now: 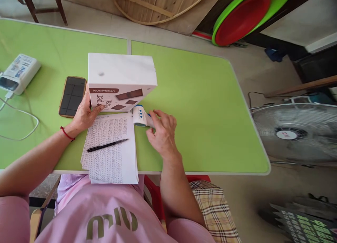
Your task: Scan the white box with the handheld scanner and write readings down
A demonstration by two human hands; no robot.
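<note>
My left hand [86, 111] grips the lower left side of a white box [122, 71], its thumb across the printed front marked "NutriMotion". Brown bars are pictured on that front. At the box's lower right edge lies a white-and-blue handheld infrared thermometer [140, 116]. The fingers and thumb of my right hand [163, 132] close around its handle end. Below the box are handwritten sheets of paper [113, 165], overhanging the table's near edge. A black pen [107, 145] rests on them.
A phone [72, 96] lies left of the box on the green table [195, 106]. Farther left is a white power bank [19, 72] with a cable [34, 113]. A floor fan [289, 132] stands beyond the table's right edge. Checked cloth [214, 208] hangs by a red seat.
</note>
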